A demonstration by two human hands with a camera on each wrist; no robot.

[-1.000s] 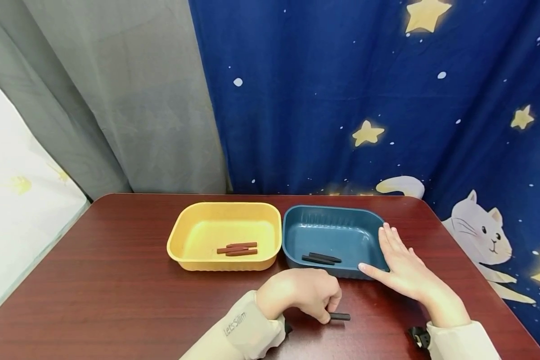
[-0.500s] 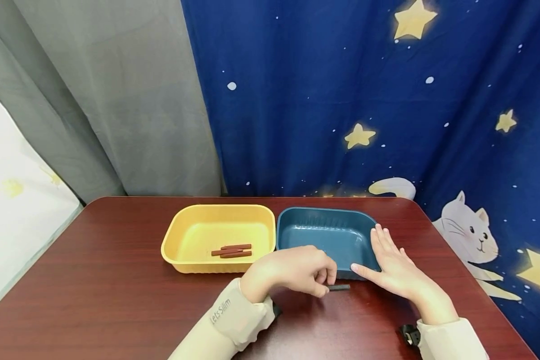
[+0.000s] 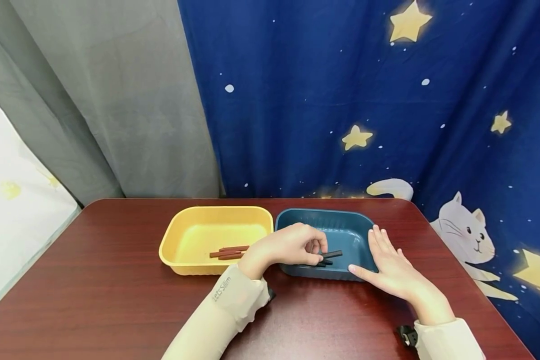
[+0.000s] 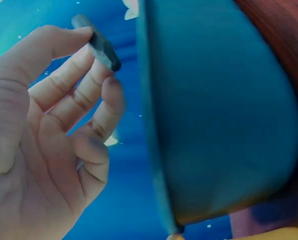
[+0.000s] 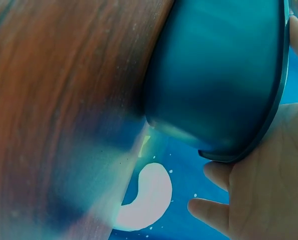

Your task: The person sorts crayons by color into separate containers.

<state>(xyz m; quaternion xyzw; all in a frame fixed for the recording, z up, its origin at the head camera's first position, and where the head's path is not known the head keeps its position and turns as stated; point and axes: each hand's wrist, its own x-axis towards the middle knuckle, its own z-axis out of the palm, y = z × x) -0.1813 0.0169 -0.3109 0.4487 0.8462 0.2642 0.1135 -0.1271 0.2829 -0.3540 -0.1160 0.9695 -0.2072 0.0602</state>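
My left hand (image 3: pixel 297 247) pinches a black stick (image 3: pixel 332 254) between thumb and fingertips, holding it over the blue tray (image 3: pixel 342 222). The left wrist view shows the black stick (image 4: pixel 99 44) at the fingertips of that hand (image 4: pixel 53 125), beside the blue tray's outer wall (image 4: pixel 224 115). More black sticks (image 3: pixel 325 262) lie inside the tray, partly hidden by the hand. My right hand (image 3: pixel 389 267) lies flat with straight fingers against the tray's right side. Its palm (image 5: pixel 274 175) touches the tray rim (image 5: pixel 276 105) in the right wrist view.
A yellow tray (image 3: pixel 216 240) holding brown sticks (image 3: pixel 227 251) stands left of the blue one on the dark red table (image 3: pixel 94 300). Grey and star-patterned blue curtains (image 3: pixel 342 100) hang right behind the table.
My left hand lifted the black stick off the table in front of the blue tray and carried it forward over the tray. The right hand stayed against the tray.
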